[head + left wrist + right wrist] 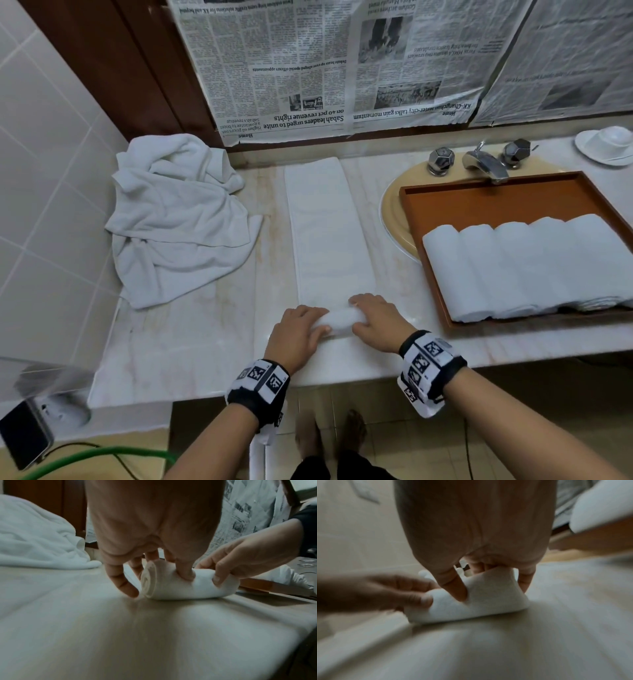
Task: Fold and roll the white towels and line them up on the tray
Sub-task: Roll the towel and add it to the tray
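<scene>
A long folded white towel strip (325, 233) lies on the marble counter and runs away from me. Its near end is wound into a small roll (340, 320) (171, 586) (479, 601). My left hand (301, 330) (161, 566) grips the roll's left end, thumb on the near side and fingers curled over the top. My right hand (375, 320) (488, 574) grips the right end the same way. To the right, a brown tray (479, 202) holds several rolled white towels (524, 267) side by side. A heap of loose white towels (174, 219) lies at the left.
The tray sits over a beige sink basin (394, 219) below a chrome faucet (484, 164). A white cup and saucer (608, 144) stand at the far right. Newspaper (342, 68) covers the wall behind. A phone (24, 435) lies on a low ledge at the lower left.
</scene>
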`<act>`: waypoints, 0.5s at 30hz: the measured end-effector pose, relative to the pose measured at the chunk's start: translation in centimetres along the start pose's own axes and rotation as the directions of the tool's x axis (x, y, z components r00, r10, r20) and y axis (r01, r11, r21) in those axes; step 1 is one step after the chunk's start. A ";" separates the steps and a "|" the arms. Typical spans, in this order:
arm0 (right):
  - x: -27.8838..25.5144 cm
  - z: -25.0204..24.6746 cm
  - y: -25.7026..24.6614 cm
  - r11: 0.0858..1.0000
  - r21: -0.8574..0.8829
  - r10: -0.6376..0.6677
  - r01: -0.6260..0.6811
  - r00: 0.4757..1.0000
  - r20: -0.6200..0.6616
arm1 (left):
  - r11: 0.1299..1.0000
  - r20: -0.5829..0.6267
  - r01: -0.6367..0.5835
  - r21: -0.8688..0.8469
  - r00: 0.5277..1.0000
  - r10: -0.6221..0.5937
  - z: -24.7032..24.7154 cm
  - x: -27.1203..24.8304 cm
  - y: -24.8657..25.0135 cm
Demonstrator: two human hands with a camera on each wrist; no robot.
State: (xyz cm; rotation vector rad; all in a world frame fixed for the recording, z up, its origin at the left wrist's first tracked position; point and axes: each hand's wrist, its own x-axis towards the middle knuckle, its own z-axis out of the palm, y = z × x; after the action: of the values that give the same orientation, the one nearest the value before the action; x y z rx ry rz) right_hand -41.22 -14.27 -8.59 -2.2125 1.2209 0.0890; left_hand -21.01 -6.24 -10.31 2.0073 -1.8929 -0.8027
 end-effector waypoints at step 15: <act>0.5 0.1 -0.2 0.984 -0.129 -0.120 0.123 0.992 0.034 | 0.986 -0.070 -0.096 0.134 0.992 0.107 0.6 -1.0 0.4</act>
State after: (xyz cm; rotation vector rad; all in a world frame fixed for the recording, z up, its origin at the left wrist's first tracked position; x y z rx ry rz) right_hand -40.75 -14.49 -8.67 -2.3861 1.0905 0.1521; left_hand -21.70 -5.21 -10.36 1.9661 -2.0327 -0.5805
